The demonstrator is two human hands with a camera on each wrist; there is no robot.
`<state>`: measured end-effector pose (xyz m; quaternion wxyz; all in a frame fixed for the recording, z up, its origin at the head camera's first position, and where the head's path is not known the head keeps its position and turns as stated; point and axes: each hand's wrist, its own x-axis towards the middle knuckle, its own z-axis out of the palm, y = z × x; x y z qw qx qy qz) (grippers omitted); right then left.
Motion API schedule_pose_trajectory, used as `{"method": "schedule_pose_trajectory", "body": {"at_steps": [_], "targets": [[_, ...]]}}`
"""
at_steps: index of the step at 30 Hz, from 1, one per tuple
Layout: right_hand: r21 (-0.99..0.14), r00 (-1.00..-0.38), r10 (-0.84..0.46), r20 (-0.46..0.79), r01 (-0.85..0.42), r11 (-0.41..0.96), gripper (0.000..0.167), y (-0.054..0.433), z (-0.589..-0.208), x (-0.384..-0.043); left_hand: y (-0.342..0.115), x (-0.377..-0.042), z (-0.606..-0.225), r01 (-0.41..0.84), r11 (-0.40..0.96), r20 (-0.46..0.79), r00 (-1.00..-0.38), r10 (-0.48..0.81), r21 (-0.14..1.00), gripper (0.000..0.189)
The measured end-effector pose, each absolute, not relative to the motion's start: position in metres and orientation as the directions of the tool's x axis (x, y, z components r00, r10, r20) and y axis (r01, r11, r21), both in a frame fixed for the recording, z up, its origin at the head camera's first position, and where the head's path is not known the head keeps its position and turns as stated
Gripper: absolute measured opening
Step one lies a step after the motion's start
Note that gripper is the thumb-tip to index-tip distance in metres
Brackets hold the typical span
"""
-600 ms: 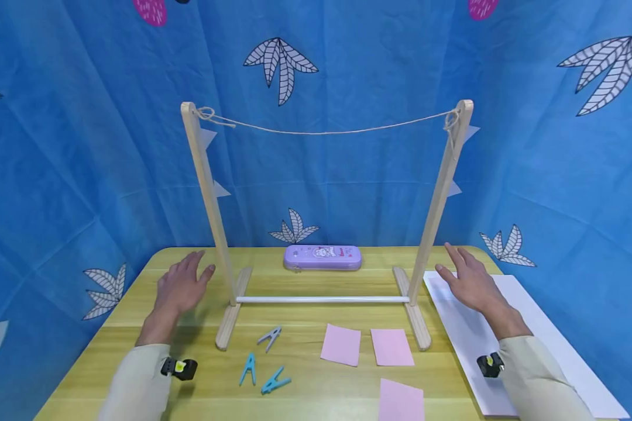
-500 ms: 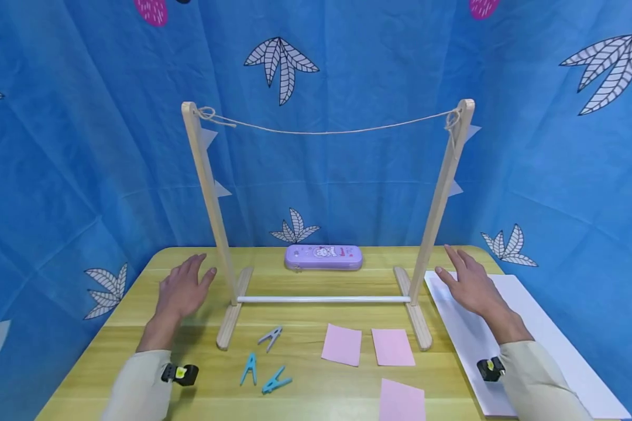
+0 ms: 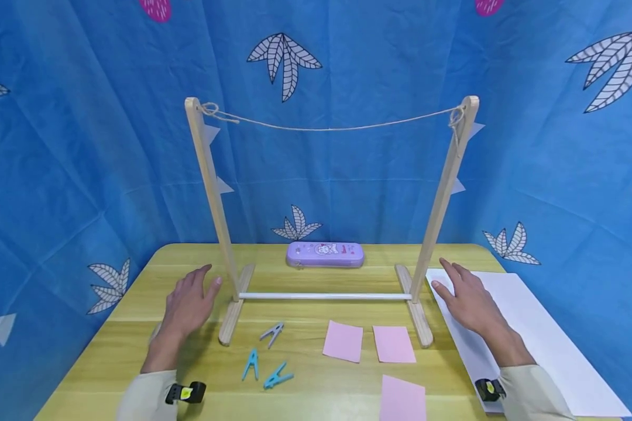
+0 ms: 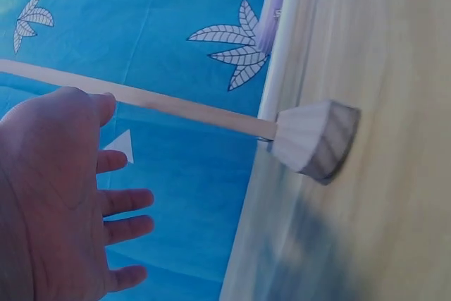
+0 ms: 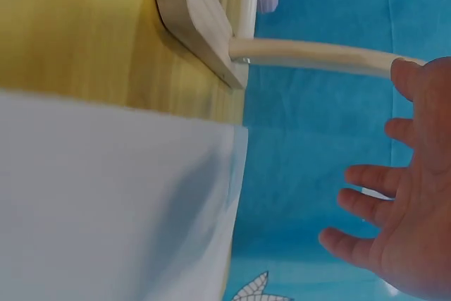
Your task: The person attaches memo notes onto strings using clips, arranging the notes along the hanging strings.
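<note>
My left hand hovers over the table's left side, fingers spread, holding nothing. It is just outside the left post of a wooden frame. My right hand, also empty with fingers extended, is above a white board or paper sheet, outside the right post. A string is tied between the post tops, sagging slightly; a white rod joins the posts low down. Before the frame lie a grey clothespin, two blue clothespins and pink paper squares.
Behind the rod, at the table's back edge, lies a purple pencil case. A blue patterned curtain hangs behind and on both sides. The frame's wooden feet stand on the yellowish wood table.
Both hands have come slightly lower and nearer, the left also a little to the right. The camera view has shifted slightly. Objects on the table lie as before.
</note>
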<state>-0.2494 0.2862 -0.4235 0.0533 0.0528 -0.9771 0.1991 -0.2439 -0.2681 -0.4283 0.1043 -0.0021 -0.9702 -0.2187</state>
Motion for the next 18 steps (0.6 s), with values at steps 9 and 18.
{"method": "schedule_pose_trajectory", "body": {"at_steps": [9, 18], "targets": [[-0.384, -0.981, -0.104, 0.162, -0.160, 0.909, 0.060, 0.265, -0.440, -0.231, -0.255, -0.233, -0.438, 0.029, 0.904, 0.175, -0.983, -0.051, 0.426, 0.067], [-0.392, -0.970, -0.179, 0.166, -0.232, 0.890, 0.049, 0.238, -0.447, -0.227, -0.235, -0.232, -0.453, 0.062, 0.915, 0.197, -0.980, -0.019, 0.399, 0.050]]}}
